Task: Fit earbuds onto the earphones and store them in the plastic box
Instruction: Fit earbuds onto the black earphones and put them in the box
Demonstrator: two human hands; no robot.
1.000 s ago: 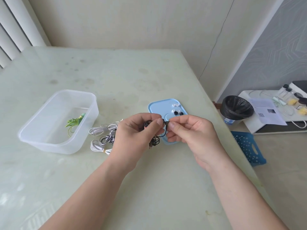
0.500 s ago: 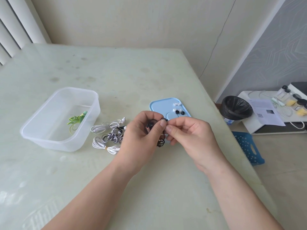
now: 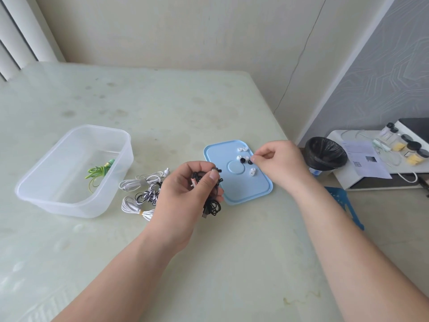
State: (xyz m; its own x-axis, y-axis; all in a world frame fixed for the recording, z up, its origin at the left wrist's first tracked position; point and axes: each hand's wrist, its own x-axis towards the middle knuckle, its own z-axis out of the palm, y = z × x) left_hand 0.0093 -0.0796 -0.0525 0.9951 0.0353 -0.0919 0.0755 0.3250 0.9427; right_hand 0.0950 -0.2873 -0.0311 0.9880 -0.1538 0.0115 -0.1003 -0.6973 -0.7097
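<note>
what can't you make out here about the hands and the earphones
Black earphones, head view: the left hand grips the bundle and its fingers cover the buds, so fitted tips can't be told.
Right hand, head view: its fingers meet at a black tip on the blue lid; pinched or only touched is too small to tell.
Jars, head view: cut off by the right edge.

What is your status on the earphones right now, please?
Left hand grips black earphones. Right hand at black earbud on blue lid, grip unclear. Plastic box open, nothing blocking.
</note>
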